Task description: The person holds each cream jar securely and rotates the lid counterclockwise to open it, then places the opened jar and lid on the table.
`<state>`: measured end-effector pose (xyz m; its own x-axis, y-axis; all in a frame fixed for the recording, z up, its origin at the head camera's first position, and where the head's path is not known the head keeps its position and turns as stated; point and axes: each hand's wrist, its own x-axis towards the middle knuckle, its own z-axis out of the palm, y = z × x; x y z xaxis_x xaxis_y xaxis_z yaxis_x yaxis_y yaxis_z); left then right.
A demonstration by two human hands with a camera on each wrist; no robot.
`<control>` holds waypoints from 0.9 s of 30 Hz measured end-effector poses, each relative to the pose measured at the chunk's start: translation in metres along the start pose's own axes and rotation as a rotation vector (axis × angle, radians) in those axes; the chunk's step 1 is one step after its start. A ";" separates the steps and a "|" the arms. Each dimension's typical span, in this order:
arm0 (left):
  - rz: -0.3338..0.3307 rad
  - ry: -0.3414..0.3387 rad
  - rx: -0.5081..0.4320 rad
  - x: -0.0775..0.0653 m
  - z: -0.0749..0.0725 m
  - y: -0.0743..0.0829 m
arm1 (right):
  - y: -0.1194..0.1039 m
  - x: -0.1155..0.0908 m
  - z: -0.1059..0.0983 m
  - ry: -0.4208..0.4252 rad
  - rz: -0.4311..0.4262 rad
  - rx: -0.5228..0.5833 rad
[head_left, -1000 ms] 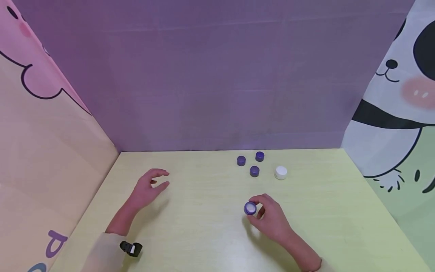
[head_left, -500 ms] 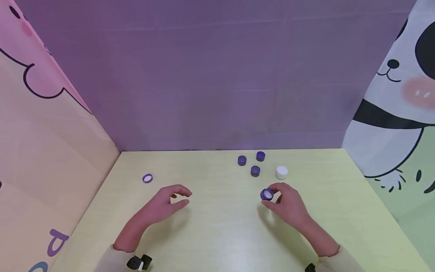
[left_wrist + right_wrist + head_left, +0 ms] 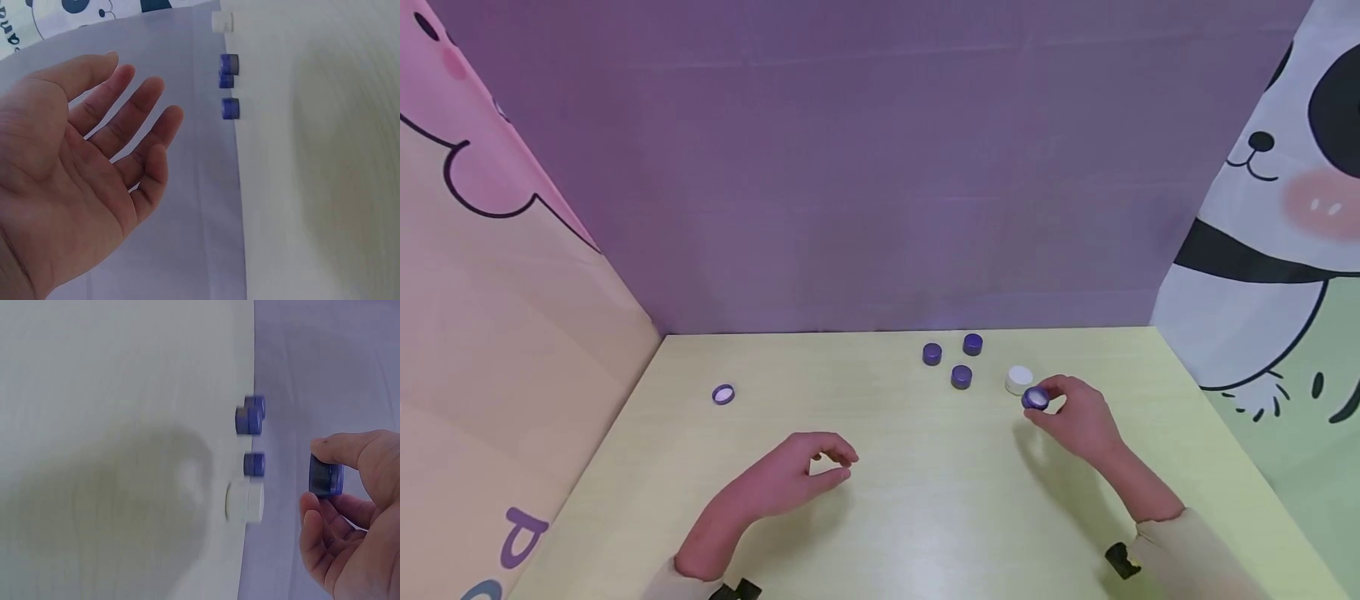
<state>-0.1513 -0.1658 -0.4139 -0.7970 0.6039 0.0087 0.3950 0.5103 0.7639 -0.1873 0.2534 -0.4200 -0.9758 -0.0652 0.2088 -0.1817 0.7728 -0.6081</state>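
My right hand (image 3: pixel 1081 421) pinches a small purple jar (image 3: pixel 1036 398) between thumb and fingers, held above the table on the right. The jar has no lid on, and its pale inside faces up in the head view. From the right wrist view its dark blue side (image 3: pixel 325 475) shows between thumb and fingertips. Over the front middle of the table hovers my left hand (image 3: pixel 786 477), holding nothing, fingers loosely bent, palm visible in the left wrist view. A purple ring-shaped lid (image 3: pixel 723 394) with a white inside lies on the table at the left.
Three purple jars (image 3: pixel 961 377) stand grouped near the table's back edge. Beside them is a larger white jar (image 3: pixel 1018 380), just behind the held one. A purple cloth wall (image 3: pixel 880 183) rises behind the table (image 3: pixel 910 533), with printed walls at both sides.
My right hand has carried the purple jar right and away from me, toward the white jar. My left hand has moved right and nearer, leaving the lid on the table in view.
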 end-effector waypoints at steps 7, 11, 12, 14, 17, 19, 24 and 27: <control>0.048 -0.018 -0.001 0.011 0.007 0.022 | 0.018 0.013 -0.012 0.007 -0.003 -0.054; 0.055 -0.052 -0.021 0.018 0.012 0.030 | 0.025 0.022 -0.017 0.004 0.009 -0.076; 0.053 -0.062 -0.030 0.019 0.013 0.031 | 0.027 0.024 -0.018 0.000 0.016 -0.081; 0.046 -0.078 -0.039 0.021 0.015 0.034 | 0.030 0.029 -0.019 -0.015 0.032 -0.089; 0.036 -0.096 -0.043 0.023 0.018 0.036 | 0.037 0.037 -0.020 -0.039 0.063 -0.104; 0.028 -0.107 -0.040 0.024 0.020 0.036 | 0.041 0.043 -0.020 -0.055 0.083 -0.113; 0.030 -0.126 -0.038 0.027 0.023 0.036 | 0.052 0.054 -0.020 -0.084 0.142 -0.123; 0.037 -0.131 -0.049 0.027 0.025 0.035 | 0.059 0.060 -0.019 -0.102 0.174 -0.136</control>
<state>-0.1475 -0.1158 -0.4031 -0.7146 0.6981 -0.0439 0.3980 0.4574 0.7952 -0.2540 0.3068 -0.4289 -0.9995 0.0178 0.0271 0.0012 0.8555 -0.5177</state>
